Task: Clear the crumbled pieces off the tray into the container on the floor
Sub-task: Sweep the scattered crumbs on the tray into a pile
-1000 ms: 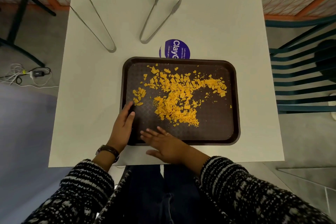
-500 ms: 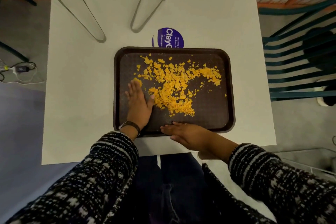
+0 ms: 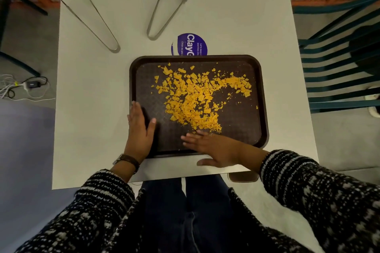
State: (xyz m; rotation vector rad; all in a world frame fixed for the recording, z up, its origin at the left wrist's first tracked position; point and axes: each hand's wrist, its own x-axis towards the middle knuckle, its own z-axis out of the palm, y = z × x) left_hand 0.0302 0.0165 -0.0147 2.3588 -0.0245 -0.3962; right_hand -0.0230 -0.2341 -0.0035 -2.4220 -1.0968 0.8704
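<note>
Barely started tbh: the orange crumbled pieces (image 3: pixel 195 96) all sit mid-tray (image 3: pixel 264 96). Left hand (image 3: pixel 139 129) lies flat on the tray's left edge, right hand (image 3: pixel 213 146) spread at its near edge, both holding nothing. Container not visible.

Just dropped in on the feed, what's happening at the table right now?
A person seated at a white table is working over a dark tray scattered with orange crumbled pieces. The left hand lies flat on the tray's left edge, and the right hand rests open at the near edge beside the pile. Neither hand holds anything. Two tongs lie unused farther back. All the pieces are on the tray; no floor container is visible.
</note>
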